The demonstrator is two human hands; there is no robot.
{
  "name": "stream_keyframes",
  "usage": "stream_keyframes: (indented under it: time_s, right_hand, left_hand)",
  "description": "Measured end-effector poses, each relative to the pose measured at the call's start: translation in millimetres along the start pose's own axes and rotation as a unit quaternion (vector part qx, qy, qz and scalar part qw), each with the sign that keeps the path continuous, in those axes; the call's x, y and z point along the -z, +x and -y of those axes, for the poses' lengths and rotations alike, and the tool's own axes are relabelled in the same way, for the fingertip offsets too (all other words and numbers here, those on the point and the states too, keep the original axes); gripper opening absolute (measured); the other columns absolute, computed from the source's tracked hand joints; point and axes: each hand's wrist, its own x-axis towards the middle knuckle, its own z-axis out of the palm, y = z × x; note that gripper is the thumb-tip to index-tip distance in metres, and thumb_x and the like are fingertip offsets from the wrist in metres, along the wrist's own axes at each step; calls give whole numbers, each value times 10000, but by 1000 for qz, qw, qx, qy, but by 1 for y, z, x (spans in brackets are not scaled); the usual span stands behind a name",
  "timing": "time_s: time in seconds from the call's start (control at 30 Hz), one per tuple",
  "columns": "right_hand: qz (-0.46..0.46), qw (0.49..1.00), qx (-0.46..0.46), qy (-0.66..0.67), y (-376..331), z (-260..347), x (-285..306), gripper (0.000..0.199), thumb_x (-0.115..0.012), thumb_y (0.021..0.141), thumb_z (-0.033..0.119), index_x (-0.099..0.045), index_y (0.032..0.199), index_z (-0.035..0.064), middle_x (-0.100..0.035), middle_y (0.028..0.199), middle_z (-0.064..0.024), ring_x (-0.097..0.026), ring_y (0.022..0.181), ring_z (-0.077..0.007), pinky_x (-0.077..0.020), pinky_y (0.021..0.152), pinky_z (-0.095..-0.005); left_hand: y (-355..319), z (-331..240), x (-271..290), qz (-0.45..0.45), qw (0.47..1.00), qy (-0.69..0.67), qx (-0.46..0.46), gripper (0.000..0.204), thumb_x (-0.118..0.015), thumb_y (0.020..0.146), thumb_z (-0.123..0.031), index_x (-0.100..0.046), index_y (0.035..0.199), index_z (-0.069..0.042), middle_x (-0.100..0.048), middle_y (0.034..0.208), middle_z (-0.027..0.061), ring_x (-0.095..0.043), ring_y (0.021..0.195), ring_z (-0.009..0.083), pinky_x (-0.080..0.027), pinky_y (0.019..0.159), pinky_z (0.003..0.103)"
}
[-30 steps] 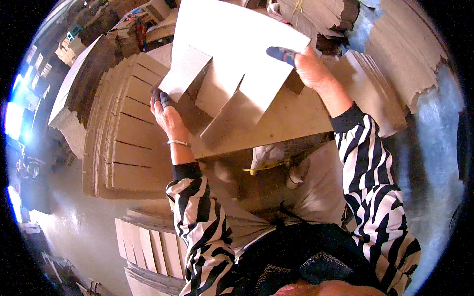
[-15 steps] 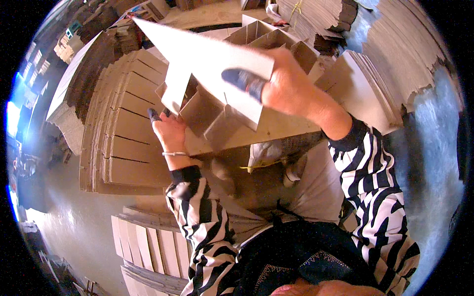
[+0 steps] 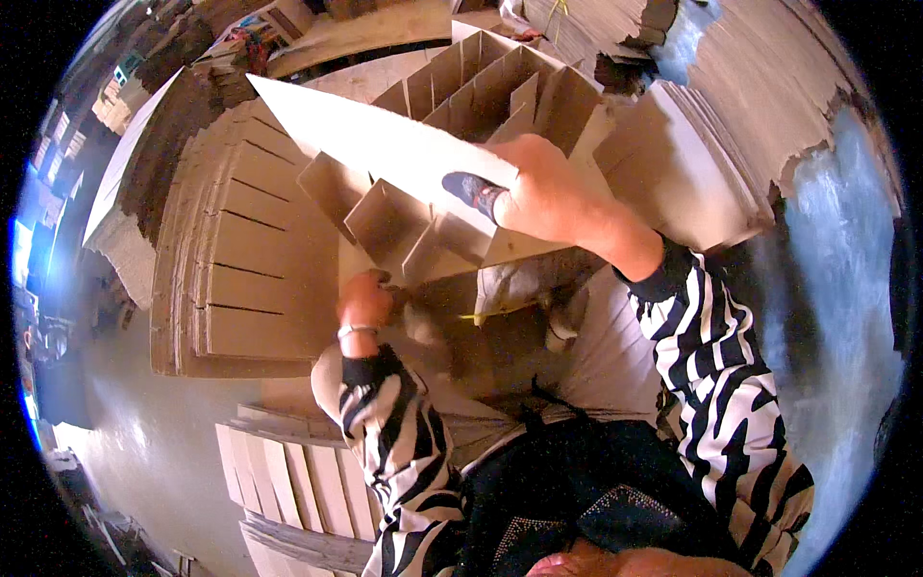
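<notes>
My right hand (image 3: 538, 188) grips a long cardboard strip (image 3: 356, 135) near its right end, the dark-covered thumb pressed on its white face. Slotted into that strip are brown crosspieces (image 3: 389, 226), standing upright on the near side and forming open cells. My left hand (image 3: 367, 300) is below the near left corner of these pieces, apart from the strip. Its fingers look curled but are blurred, and whether anything is in them is hidden. Behind the strip stands a cardboard divider grid (image 3: 481, 91) with several cells.
Slotted cardboard sheets (image 3: 250, 221) are stacked at the left of the table. At the right lies another stack of flat sheets (image 3: 663, 163). Lower left, more strips (image 3: 298, 481) stand in a pile. Tall cardboard stacks (image 3: 769, 87) rise at the far right.
My left hand has left the strip's left part and come down toward me. The strip has tipped lower in my right hand, so more of the grid behind it shows.
</notes>
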Motion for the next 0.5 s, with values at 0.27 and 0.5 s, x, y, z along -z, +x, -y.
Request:
stream_keyframes:
  time_s: [0.27, 0.5]
  right_hand:
    - [62, 997, -26, -43, -9, 5, 7, 250, -561, 843, 139, -635, 1079, 102, -643, 833, -213, -626, 783, -406, -490, 665, -450]
    - [138, 989, -42, -33, -89, -72, -25, 235, -549, 798, 115, -622, 1021, 120, -632, 824, -206, -611, 737, -407, -475, 639, -476]
  left_hand:
    - [-4, -38, -33, -96, 977, -145, -122, 237, -692, 667, -62, -660, 896, -13, -651, 822, 228, -630, 796, 431, -508, 645, 461]
    - [-33, -74, -7, -103, 975, -125, -151, 140, -646, 642, -62, -594, 757, -2, -627, 789, 243, -610, 780, 433, -501, 658, 480]
